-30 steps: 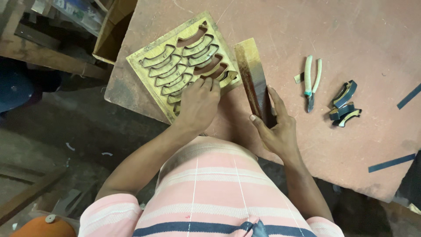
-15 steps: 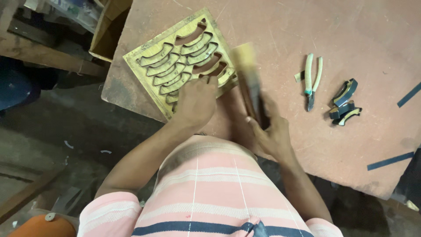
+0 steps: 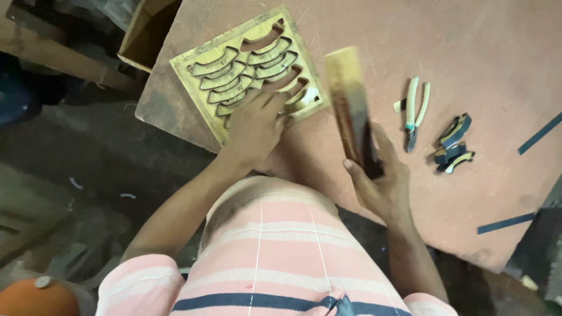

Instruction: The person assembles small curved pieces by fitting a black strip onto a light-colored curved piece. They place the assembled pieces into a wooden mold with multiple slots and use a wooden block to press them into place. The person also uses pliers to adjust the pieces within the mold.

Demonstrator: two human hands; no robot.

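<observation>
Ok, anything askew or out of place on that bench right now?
The wooden template board sits skewed, its near-left corner over the tabletop edge under the left hand. The right hand holds a wooden block. Pliers and curved pieces lie loose.

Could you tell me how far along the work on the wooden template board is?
Done: most curved slots in the wooden template board hold pieces. In hand: left hand presses the board; right hand grips a wooden block. Left: a few slots near the fingers look open.

Hands on slotted board, wooden block
</observation>
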